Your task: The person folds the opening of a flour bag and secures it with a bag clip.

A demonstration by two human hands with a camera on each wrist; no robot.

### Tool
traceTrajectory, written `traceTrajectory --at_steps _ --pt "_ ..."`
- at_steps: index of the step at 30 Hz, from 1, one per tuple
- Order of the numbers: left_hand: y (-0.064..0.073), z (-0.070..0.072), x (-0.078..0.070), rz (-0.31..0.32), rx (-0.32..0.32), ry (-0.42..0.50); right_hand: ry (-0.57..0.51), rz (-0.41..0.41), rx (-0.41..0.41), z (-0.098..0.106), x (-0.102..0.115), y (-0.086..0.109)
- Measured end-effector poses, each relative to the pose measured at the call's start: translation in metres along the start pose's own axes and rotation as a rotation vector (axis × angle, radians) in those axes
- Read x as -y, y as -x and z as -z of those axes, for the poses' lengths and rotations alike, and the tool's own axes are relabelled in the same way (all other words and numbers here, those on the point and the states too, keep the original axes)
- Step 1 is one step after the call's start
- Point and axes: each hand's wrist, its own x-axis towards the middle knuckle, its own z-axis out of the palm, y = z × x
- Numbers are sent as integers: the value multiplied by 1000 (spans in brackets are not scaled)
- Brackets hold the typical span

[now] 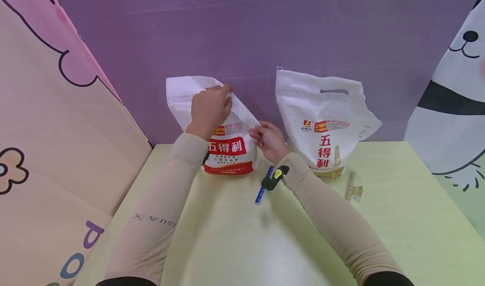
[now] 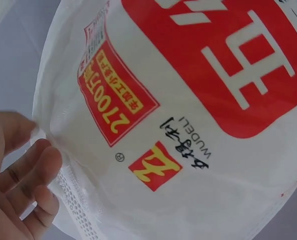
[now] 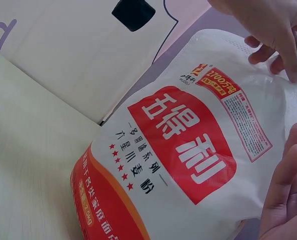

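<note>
A white flour bag with red panels, marked 2.5kg, stands upright toward the back left of the table. At its top, my left hand pinches the material near the dotted band, as the left wrist view also shows with the curled fingers. The right hand pinches the bag's right edge, lower down, where the top slants. In the right wrist view the bag front lies tilted, with both hands along its upper edge.
A second white flour bag with a handle slot stands to the right. A blue ruler-like strip lies under my right wrist. Near the second bag lies a beige strip with a tab. Behind the table hangs a purple cloth.
</note>
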Motion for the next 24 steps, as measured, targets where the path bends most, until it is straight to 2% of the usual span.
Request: traceTrajectory --at_steps 6,11,24 --pt "1 0 1 -8 44 -29 -13 -20 -18 -3 4 2" --pt "0 0 2 -17 55 -59 -36 -35 -12 -4 6 1" --pt "0 -1 0 -5 147 -76 -34 -16 76 -6 17 1"
